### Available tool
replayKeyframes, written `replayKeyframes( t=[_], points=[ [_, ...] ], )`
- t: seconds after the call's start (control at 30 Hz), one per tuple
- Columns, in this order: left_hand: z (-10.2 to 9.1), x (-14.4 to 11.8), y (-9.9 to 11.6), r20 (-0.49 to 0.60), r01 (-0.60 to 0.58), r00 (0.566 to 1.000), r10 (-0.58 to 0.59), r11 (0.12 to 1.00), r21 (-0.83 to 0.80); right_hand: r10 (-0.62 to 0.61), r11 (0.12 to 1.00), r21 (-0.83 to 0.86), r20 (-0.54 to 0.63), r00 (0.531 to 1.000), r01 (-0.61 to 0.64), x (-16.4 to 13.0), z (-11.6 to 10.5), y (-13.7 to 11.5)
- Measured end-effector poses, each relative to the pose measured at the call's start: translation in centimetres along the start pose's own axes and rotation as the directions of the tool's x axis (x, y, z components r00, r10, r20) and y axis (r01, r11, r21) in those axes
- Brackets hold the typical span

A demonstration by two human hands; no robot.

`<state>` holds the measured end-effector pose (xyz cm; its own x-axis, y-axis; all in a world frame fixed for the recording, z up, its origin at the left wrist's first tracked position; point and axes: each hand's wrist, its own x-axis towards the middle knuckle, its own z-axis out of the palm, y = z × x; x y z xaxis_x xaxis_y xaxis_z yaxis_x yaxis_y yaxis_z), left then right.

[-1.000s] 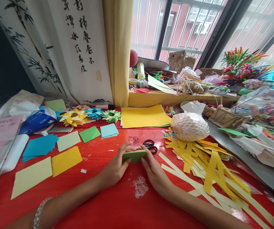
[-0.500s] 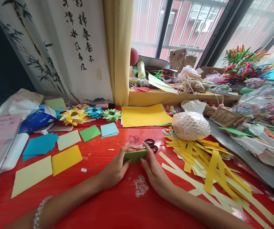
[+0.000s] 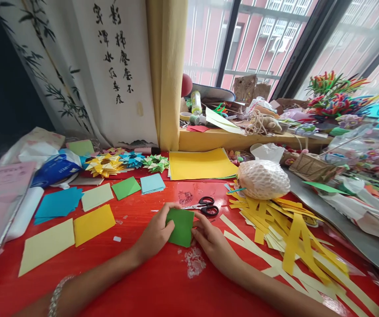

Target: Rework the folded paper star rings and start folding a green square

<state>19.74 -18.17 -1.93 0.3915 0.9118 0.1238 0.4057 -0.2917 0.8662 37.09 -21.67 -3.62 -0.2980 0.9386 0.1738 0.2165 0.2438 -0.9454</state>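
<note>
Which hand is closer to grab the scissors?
The right hand, probably. The scissors lie just beyond its fingertips, handles on its side. The left hand sits farther off across the green paper both hands hold.

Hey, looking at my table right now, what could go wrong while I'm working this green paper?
1. The scissors lie just behind the green paper with the blades toward your left hand; a reach forward could catch them.
2. Loose yellow strips sprawl beside your right hand; a sweep of that arm may drag or crease them.
3. A whitish patch on the table could perhaps mark or snag the paper.
</note>
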Motion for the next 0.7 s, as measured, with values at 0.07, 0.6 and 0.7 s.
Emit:
replayKeyframes(
  t=[0.07,0.6,0.7],
  points=[
    [0.0,0.2,-0.4,-0.081,0.031,0.996,-0.027,0.999,0.044,0.013,1.000,-0.013,0.007,1.000,-0.013,-0.1,0.1,0.1],
    [0.5,-4.0,0.6,0.376,-0.675,0.723,0.580,0.709,0.204,-0.428,0.859,-0.376,-0.155,0.890,0.348,-1.7,0.2,-2.5],
    [1.5,-7.4,1.5,0.199,-0.433,0.891,0.408,0.896,0.104,-0.562,0.775,-0.349,0.001,0.827,0.527,-4.5,0.0,-3.9]
  ],
)
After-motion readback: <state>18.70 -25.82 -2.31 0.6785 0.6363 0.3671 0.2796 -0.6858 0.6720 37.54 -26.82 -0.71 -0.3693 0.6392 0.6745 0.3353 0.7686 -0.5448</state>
